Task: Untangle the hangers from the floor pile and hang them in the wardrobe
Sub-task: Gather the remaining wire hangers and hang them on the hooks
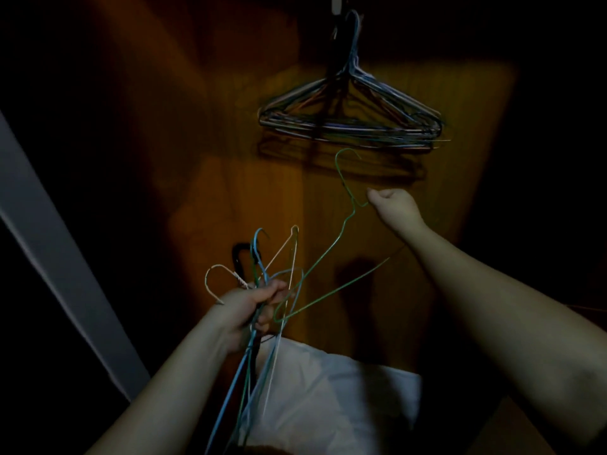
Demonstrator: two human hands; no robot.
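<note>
My right hand (395, 203) pinches a green wire hanger (328, 254) near its neck, its hook pointing up toward the hung ones. The green hanger's lower corner reaches down beside my left hand (253, 307). That hand grips a bundle of several wire hangers (259, 267), blue, white, black and pale, with their hooks sticking up and their bodies trailing down past my forearm. A bunch of several wire hangers (351, 116) hangs inside the wardrobe from a point at the top, just above the green hook.
The brown wooden back panel of the wardrobe (230, 142) fills the middle, lit in one patch and dark around it. A white cloth or bag (331, 399) lies at the bottom. A grey door edge (56, 257) slants across the left.
</note>
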